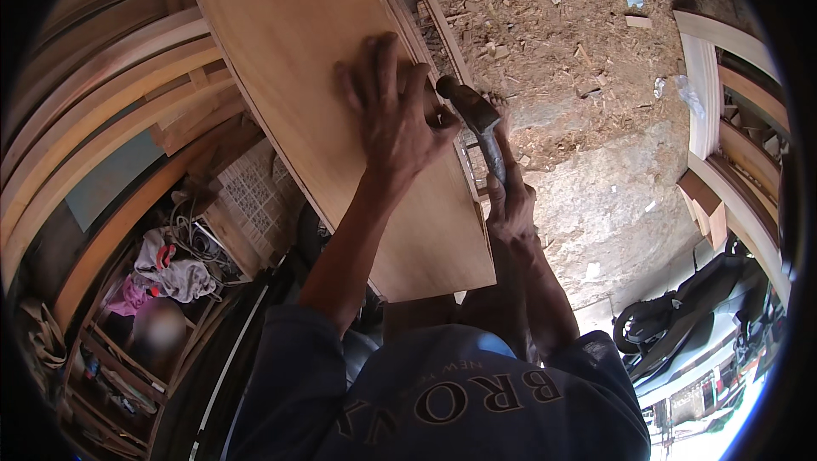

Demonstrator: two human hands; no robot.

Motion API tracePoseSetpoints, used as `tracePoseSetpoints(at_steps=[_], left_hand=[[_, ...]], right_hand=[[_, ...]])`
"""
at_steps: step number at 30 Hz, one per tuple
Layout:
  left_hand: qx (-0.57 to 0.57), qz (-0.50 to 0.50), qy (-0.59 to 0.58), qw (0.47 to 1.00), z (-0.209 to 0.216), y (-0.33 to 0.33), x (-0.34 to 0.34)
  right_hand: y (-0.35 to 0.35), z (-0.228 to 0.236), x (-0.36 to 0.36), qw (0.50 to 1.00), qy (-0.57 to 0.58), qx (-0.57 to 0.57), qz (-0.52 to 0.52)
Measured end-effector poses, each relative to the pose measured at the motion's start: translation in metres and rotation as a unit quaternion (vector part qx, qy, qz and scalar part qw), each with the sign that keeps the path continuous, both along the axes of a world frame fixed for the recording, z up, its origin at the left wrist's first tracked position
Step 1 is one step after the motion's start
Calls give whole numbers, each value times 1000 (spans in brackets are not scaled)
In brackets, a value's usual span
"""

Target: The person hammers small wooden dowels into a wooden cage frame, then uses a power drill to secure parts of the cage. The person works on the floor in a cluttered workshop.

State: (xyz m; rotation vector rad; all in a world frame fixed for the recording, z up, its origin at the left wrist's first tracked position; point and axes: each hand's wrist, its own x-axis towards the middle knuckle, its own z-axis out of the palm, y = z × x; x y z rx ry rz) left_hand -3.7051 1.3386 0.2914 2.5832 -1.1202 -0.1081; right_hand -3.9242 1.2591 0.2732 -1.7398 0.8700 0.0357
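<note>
A long, pale brown wooden panel (289,52) lies slantwise in front of me, its curved end at the far left. My left hand (393,116) rests on the panel near its right edge. Some fingers are spread over the wood, while thumb and forefinger come together at the edge; whatever is between them is too small to make out. Just right of that edge, my right hand (512,210) is closed around the handle of a hammer (477,112). The dark metal head is beside my left thumb, over the panel's edge.
Wood shavings and offcuts cover the floor (570,61) at the right. Curved timber pieces (111,78) stack up at the left, above a shelf with cloths (174,265). A wooden frame (702,95) stands far right, and a motorcycle (689,308) is parked near right.
</note>
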Motion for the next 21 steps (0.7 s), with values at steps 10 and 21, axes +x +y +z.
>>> tracePoseSetpoints(at_steps=[10, 21], left_hand=[[39, -6, 17, 999, 7, 8, 0], [63, -23, 14, 998, 8, -8, 2]], right_hand=[[7, 4, 13, 994, -109, 0, -13], [-8, 7, 1, 1000, -6, 5, 25]])
